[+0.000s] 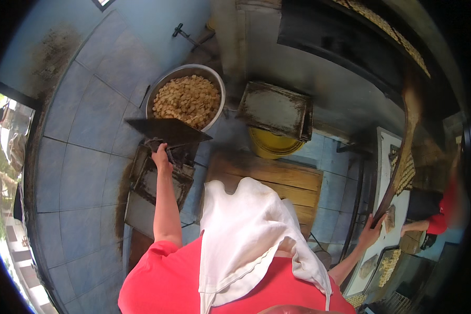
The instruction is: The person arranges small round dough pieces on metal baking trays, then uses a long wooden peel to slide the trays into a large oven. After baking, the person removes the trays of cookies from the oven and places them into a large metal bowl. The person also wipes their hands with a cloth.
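Observation:
My left hand (162, 159) grips the edge of a dark metal baking tray (170, 131) through a dark cloth (155, 144). The tray is tilted at the near rim of a large metal bowl (150, 96) that holds many small round baked pieces (186, 100). At the right, my right hand (371, 231) is closed around the lower end of a long wooden paddle (401, 165), whose far end reaches up to the dark oven opening.
Stacked trays (274, 108) rest on a yellow bucket (272, 145). More trays (163, 186) are stacked below my left hand. A wooden slatted platform (298, 182) lies ahead. At right, a co-worker's arm (418, 226) reaches over a white table (394, 235) beside trays of small pieces (388, 267).

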Demonstrator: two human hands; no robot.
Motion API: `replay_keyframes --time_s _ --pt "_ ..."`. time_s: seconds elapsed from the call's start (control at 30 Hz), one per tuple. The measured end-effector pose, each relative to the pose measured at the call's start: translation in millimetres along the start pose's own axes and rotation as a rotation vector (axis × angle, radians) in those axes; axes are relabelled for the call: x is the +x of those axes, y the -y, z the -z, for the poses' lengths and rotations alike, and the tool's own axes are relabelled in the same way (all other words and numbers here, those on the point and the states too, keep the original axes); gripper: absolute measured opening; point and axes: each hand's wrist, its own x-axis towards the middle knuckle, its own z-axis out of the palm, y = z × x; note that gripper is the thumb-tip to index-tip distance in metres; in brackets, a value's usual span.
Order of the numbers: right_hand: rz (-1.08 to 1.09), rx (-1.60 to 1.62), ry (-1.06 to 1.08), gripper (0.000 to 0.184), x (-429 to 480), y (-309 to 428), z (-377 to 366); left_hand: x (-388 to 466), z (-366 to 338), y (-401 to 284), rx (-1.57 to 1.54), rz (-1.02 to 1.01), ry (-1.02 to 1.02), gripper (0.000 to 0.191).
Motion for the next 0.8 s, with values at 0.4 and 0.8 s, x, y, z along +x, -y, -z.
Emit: replay_keyframes --time_s 0.4,0.8 --pt "-0.060 0.023 -0.154 0.073 70 8 -75 -122 -95 12 -0.397 0.507 0.505 0.021" --pt "0.042 -0.318 -0.065 0.053 304 14 186 -115 -163 78 -0.148 0.706 0.679 0.026"
